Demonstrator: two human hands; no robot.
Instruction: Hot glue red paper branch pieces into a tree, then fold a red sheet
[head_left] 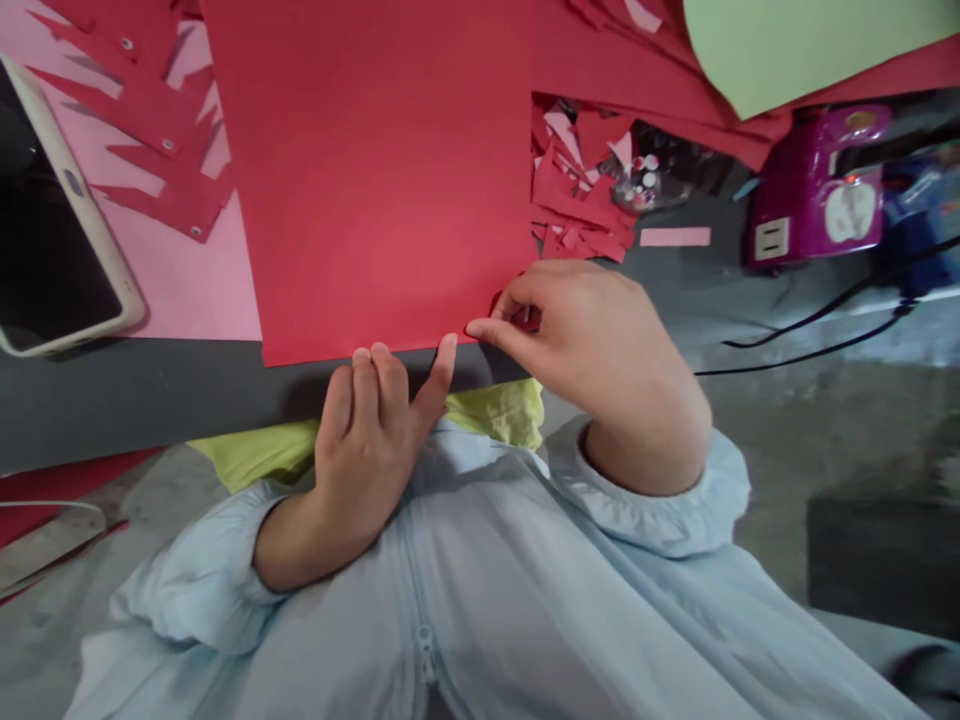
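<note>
Grey tabletop (172, 395) under red paper (382, 180)

Far left: pale-cased phone (56, 225), dark screen up, lay partly over a pink sheet (191, 300). Upper right: pale green sheet (817, 50); below it sat a purple socket box (812, 205), small pink strip (675, 237) to its left.

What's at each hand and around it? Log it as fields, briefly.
Left hand: fingertips at large red sheet's near edge
Right hand: thumb tip at same edge, farther right; grip partly hidden
Left of sheet: red cutouts on pink paper; phone
Right of sheet: paper scraps, pink strip, purple device
</note>
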